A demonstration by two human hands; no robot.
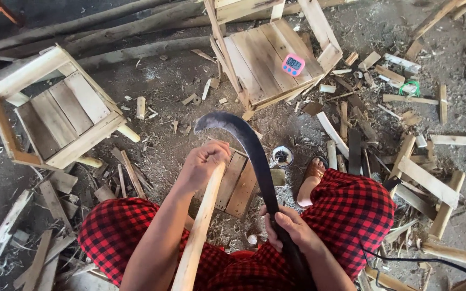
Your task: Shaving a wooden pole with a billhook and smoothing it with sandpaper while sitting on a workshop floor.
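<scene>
Stick braced against curved blade, seated over board.

Left hand [203, 161] fingers wrapped tight around pale stick [198, 231], steadying upper end beside curved knife [254, 161]. Right hand [292, 229] clenched on dark handle for control. Slatted board [235, 183] underneath, between knees.

A dirt floor [179, 81] strewn with sawdust, offcuts [416, 178] and wood shavings fills the workshop scene in daylight. Two unfinished slatted wooden stools [55, 108] lie tipped over, one carrying a small pink digital timer [293, 64]; long poles [82, 32] rest along the far edge.
</scene>
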